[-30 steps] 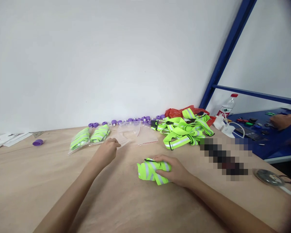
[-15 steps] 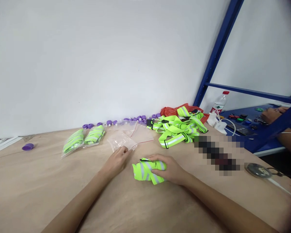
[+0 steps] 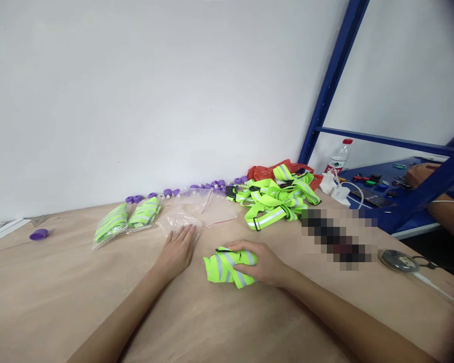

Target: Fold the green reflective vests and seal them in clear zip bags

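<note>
My right hand (image 3: 263, 263) is closed around a folded neon-yellow reflective strap bundle (image 3: 223, 267) with silver stripes, resting on the tabletop. My left hand (image 3: 178, 249) lies flat, fingers stretched over the near edge of a clear plastic bag (image 3: 179, 220). Behind that bag lie more clear zip bags (image 3: 221, 214) with red seal lines. Two packed bags of the same straps, one at the left (image 3: 111, 222) and one beside it (image 3: 145, 212), rest further left. A loose heap of reflective straps (image 3: 276, 199) with black buckles lies beyond my right hand.
Purple caps (image 3: 167, 193) line the wall, and one purple cap (image 3: 39, 234) sits far left. A red plastic bag (image 3: 263, 172) lies behind the heap. At right are a blue metal frame (image 3: 325, 85), a water bottle (image 3: 339, 157), a round cabled device (image 3: 399, 261) and another person's hand (image 3: 423, 175).
My left hand has flattened and shifted slightly left, and the clear bag under its fingers has slid left, apart from the other bags. My right hand keeps the strap bundle in place.
</note>
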Action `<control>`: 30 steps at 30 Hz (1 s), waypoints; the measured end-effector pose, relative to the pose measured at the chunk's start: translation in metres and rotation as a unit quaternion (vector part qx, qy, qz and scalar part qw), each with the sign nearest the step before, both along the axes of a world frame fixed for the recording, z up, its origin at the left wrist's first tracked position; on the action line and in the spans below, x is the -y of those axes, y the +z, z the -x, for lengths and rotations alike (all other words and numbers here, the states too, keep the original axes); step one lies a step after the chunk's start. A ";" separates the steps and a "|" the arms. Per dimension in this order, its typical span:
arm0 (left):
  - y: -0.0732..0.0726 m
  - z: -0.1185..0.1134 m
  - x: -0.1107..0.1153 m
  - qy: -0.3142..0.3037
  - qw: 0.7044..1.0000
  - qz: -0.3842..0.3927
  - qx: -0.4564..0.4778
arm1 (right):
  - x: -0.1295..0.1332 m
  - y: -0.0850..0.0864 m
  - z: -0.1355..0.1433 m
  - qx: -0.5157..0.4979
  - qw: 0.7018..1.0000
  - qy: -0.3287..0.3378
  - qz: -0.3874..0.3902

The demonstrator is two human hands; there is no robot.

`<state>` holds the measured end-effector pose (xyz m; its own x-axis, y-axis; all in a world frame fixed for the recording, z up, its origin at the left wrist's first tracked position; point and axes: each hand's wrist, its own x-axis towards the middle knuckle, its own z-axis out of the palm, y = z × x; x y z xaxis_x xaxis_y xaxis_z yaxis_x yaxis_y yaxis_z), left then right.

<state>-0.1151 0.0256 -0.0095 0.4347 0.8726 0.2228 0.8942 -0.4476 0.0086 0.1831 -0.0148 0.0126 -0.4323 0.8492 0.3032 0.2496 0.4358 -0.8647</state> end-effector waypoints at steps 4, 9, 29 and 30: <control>0.000 -0.001 0.000 -0.013 0.999 -0.040 -0.006 | 0.000 -0.002 0.000 -0.002 1.000 0.004 0.001; 0.007 -0.009 0.005 -0.051 0.995 -0.085 -0.015 | -0.001 -0.003 0.000 -0.002 1.000 -0.009 0.017; 0.001 -0.042 0.027 -0.146 0.982 -0.010 0.116 | -0.007 -0.004 0.003 -0.037 0.990 -0.094 0.095; 0.003 -0.042 0.027 -0.142 0.982 -0.010 0.121 | -0.007 -0.003 0.003 -0.032 0.990 -0.105 0.088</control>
